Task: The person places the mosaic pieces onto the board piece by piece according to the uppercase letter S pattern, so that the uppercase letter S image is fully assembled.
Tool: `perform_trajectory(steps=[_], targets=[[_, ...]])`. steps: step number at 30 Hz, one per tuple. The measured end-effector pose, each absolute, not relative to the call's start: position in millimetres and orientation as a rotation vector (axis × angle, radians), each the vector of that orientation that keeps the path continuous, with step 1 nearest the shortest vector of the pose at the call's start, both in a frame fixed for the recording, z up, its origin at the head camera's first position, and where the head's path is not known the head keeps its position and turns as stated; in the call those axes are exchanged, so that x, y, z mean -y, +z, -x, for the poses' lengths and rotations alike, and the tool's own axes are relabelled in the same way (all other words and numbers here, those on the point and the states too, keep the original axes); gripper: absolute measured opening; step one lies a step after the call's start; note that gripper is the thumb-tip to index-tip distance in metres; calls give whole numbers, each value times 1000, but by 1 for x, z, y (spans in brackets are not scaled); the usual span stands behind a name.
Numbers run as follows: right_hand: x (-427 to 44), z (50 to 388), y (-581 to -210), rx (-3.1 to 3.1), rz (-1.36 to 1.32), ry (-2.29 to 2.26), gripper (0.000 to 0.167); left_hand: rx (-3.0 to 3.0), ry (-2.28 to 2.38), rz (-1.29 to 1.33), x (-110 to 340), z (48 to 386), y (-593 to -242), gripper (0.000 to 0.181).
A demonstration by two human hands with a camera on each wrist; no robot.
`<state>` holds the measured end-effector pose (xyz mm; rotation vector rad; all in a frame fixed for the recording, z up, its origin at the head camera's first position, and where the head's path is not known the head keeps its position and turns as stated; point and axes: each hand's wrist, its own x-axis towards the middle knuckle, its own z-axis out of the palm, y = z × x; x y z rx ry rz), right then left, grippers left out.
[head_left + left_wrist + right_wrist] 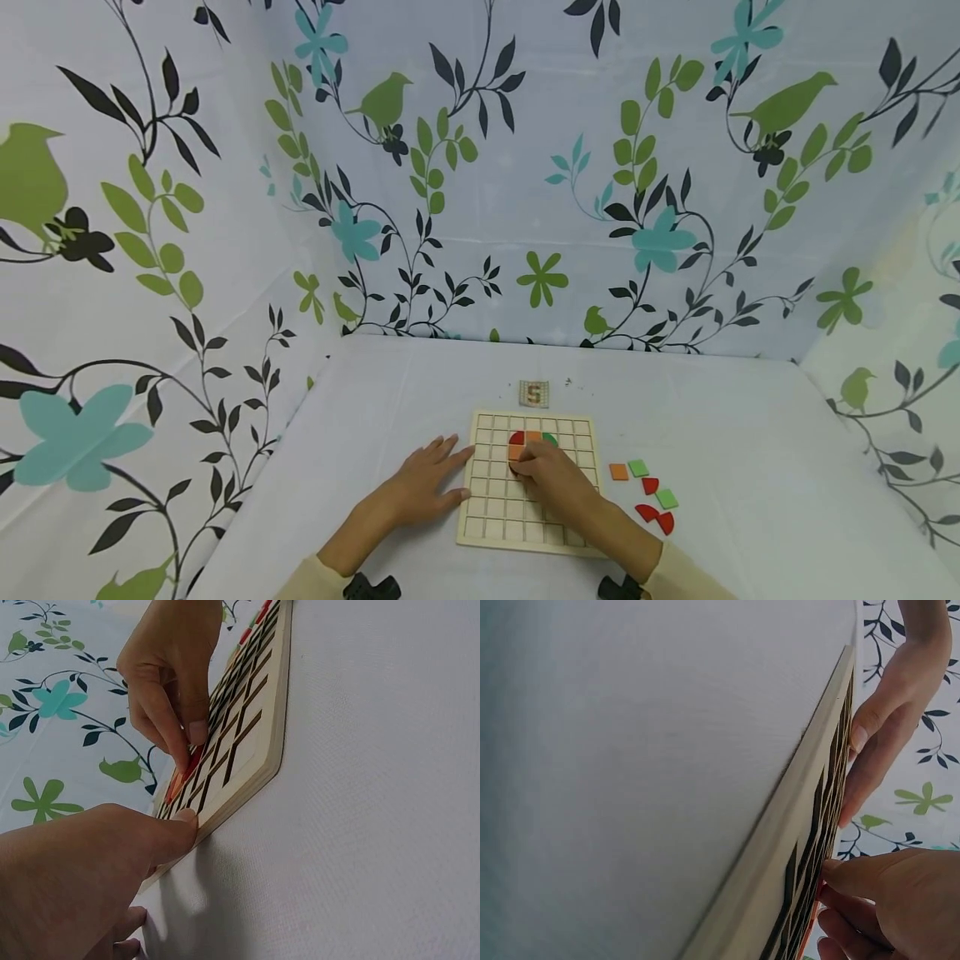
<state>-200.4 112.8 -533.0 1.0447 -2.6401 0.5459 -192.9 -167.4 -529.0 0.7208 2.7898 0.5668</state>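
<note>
A wooden grid board lies on the white-covered table. My left hand rests at its left side, fingers extended, with the thumb and fingertips touching the edge. Over the upper middle of the grid, my right hand pinches a small red piece between thumb and fingers, down at the cells. Its exact shape is mostly hidden. Just beyond those fingers sit a red rounded piece, an orange square and a green rounded piece. Another orange square lies below the red one.
Right of the board lie a loose orange square, green squares and several red quarter-round pieces. A small patterned card with an S-like figure is behind the board. Patterned fabric hangs around the table.
</note>
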Motion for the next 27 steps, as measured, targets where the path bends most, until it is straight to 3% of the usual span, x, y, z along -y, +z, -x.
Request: perform_trajectory(steps=[11, 20, 27], targets=[[-116, 196, -532, 2636, -968, 583, 7, -2795, 558, -707, 166, 194, -530, 69], [-153, 194, -527, 2705, -823, 586, 12, -2792, 569, -709, 165, 194, -532, 70], [-206, 194, -516, 2982, -454, 747, 34, -2793, 571, -709, 165, 193, -529, 69]])
